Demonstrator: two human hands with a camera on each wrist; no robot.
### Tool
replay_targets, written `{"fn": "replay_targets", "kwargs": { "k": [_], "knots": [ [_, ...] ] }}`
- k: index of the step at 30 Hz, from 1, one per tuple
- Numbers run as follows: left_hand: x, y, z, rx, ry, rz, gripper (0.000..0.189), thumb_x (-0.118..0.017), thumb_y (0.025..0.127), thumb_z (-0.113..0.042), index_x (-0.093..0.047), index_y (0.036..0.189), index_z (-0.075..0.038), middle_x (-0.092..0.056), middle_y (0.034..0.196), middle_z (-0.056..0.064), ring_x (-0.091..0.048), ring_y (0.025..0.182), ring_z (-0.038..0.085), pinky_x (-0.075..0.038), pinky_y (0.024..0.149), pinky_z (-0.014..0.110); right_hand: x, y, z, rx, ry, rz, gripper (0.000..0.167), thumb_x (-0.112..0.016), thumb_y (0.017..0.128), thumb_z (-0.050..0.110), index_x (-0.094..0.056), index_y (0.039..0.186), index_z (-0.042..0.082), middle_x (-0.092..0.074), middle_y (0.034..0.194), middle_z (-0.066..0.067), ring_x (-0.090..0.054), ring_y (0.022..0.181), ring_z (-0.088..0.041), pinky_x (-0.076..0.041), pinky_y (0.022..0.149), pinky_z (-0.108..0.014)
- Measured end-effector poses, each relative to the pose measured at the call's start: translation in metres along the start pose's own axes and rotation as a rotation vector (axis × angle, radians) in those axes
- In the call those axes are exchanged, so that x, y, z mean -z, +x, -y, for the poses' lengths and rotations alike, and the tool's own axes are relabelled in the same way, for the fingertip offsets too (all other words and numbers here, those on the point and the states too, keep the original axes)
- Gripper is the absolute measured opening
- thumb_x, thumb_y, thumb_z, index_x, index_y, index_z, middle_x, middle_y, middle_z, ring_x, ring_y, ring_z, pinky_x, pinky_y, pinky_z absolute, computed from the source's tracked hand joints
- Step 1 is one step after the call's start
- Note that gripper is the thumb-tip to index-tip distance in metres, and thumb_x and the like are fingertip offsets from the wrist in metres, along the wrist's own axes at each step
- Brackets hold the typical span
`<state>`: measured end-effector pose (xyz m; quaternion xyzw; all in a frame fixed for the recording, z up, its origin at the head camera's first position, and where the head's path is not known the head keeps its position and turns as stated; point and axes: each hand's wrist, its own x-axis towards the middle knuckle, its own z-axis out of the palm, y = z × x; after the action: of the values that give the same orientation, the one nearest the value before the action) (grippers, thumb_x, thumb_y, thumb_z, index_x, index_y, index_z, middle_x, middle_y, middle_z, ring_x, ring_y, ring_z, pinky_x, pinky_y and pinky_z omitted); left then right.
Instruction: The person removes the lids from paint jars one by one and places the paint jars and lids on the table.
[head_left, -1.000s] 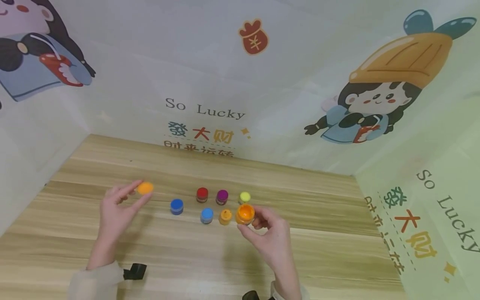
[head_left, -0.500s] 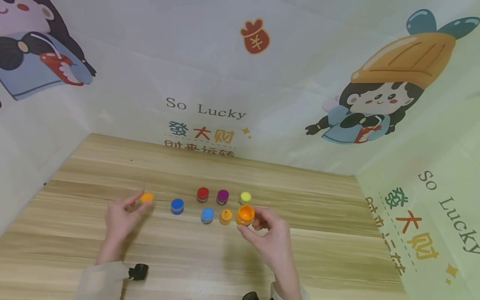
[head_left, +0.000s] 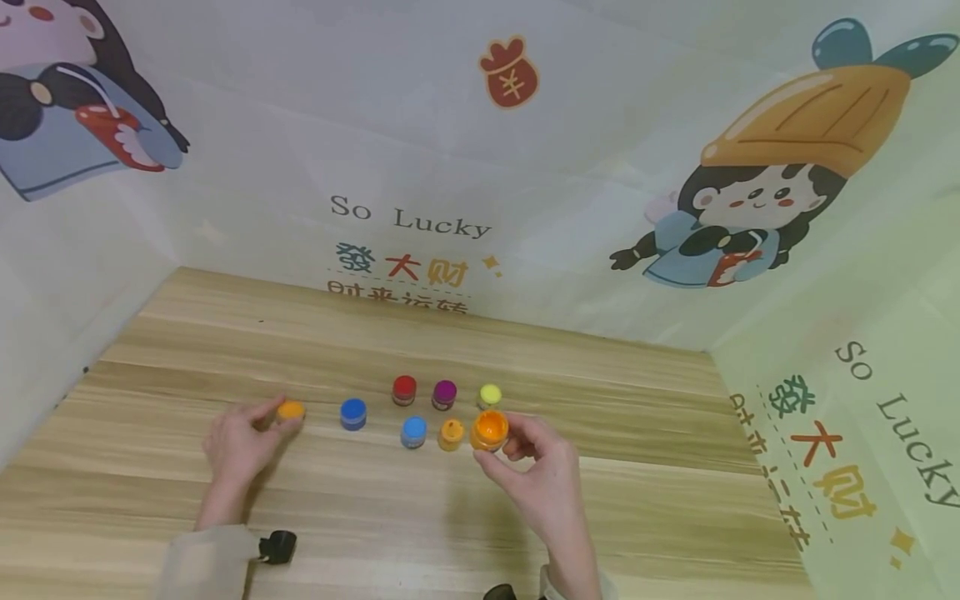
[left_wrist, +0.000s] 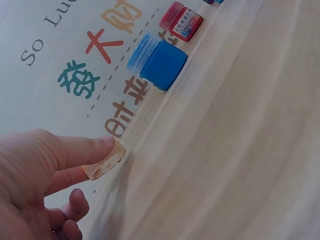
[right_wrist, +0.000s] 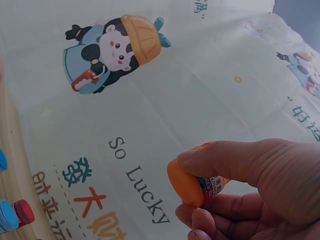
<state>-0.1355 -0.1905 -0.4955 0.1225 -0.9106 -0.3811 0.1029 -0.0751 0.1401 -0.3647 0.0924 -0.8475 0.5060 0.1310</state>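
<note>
Low over the left part of the wooden table, my left hand (head_left: 242, 442) pinches an orange lid (head_left: 290, 410) between thumb and fingers. The left wrist view shows this lid's see-through side; whether it touches the table I cannot tell. My right hand (head_left: 546, 471) grips an uncapped orange paint jar (head_left: 490, 429) around its sides, its mouth facing up with orange paint inside. In the right wrist view the jar's printed label (right_wrist: 216, 185) shows partly between the fingers. Closest to my left hand stands a dark blue paint jar (head_left: 353, 414).
A light blue jar (head_left: 413, 432) and a yellow-orange jar (head_left: 451, 434) stand left of my right hand. Behind them are a red jar (head_left: 404, 390), a purple jar (head_left: 444, 395) and a yellow jar (head_left: 490, 395). A printed cloth (head_left: 420, 150) walls the table (head_left: 390, 533).
My left hand has come down toward the table with the orange lid, which has tilted less toward the camera. My right hand and its jar have stayed in place.
</note>
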Motion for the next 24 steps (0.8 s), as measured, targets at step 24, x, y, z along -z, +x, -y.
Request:
{"fn": "replay_targets", "kwargs": {
  "k": [24],
  "knots": [
    [-0.001, -0.001, 0.004, -0.017, 0.073, 0.038, 0.048, -0.074, 0.078, -0.028, -0.063, 0.117, -0.002, -0.059, 0.106, 0.027, -0.049, 0.095, 0.042, -0.028, 0.068, 0.045, 0.015, -0.003, -0.019, -0.010, -0.002, -0.103, 0.029, -0.082, 0.066, 0.000, -0.070, 0.093, -0.001, -0.058, 0.070, -0.001, -0.052, 0.065, -0.013, -0.049, 0.062, -0.023]
  ]
}}
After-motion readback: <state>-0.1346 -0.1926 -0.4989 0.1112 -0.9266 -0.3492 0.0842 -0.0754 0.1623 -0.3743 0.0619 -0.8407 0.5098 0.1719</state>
